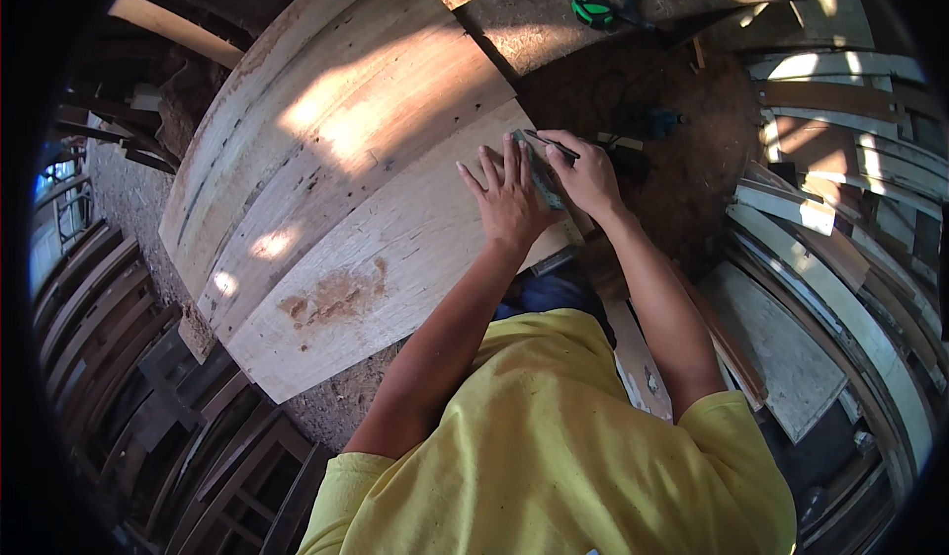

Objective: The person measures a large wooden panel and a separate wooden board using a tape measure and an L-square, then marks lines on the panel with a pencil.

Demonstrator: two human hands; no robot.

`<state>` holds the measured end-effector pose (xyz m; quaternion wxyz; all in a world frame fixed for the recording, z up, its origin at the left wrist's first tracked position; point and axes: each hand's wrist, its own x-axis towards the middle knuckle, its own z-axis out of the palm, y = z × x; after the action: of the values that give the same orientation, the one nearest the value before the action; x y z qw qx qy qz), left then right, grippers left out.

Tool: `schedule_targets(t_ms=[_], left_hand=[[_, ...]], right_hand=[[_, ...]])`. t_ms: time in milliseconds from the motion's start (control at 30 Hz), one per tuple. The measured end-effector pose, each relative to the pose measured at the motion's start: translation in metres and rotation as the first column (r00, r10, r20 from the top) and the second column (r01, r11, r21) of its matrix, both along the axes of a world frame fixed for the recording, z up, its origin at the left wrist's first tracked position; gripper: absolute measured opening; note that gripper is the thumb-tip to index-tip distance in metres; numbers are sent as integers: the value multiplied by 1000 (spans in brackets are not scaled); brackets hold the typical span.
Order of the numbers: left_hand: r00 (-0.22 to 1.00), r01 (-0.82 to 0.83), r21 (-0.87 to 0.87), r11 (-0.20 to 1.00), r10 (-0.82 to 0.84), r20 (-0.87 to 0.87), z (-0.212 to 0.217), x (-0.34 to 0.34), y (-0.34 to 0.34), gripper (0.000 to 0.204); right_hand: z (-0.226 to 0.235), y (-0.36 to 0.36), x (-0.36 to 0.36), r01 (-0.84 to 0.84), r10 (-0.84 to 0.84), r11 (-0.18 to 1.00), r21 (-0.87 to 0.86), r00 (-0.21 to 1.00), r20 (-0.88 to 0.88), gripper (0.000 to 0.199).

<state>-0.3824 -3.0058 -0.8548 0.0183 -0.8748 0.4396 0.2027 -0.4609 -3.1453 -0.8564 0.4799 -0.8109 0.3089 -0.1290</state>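
My left hand (506, 194) lies flat with spread fingers on a metal square ruler (542, 174) that rests near the end of a pale wooden plank (376, 258). My right hand (585, 171) grips a dark pencil (550, 143), its tip at the ruler's edge on the plank's end. The plank has a brown stain toward its near-left part and lies beside two other wide planks (326, 110).
A green tape measure (592, 9) sits on a board at the top. A dark power tool (654, 122) with a cable lies on the sawdust-covered floor. Stacks of boards (840, 258) fill the right side, wooden frames (119, 338) the lower left.
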Motion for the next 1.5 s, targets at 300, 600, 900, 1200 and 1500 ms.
schedule_targets(t_ms=[300,600,900,1200,1500], left_hand=[[1000,9,-36,999,-9,7,-5,-2,2,138],[999,25,-27,999,-25,23,-8,-1,2,140],[997,76,2,997,-76,14,-4,-1,1,140],[995,94,-2,996,-94,13,-3,-3,0,140],[997,50,-172,984,-38,73,-28,-4,12,139]], right_hand=[[5,-3,1,-89,88,996,0,993,-77,28],[9,14,-39,129,-138,978,164,990,41,29],[-6,19,-5,159,-169,982,102,980,103,24],[-11,15,-7,140,-147,985,98,987,66,22],[-10,18,-4,116,-120,992,46,989,81,25]])
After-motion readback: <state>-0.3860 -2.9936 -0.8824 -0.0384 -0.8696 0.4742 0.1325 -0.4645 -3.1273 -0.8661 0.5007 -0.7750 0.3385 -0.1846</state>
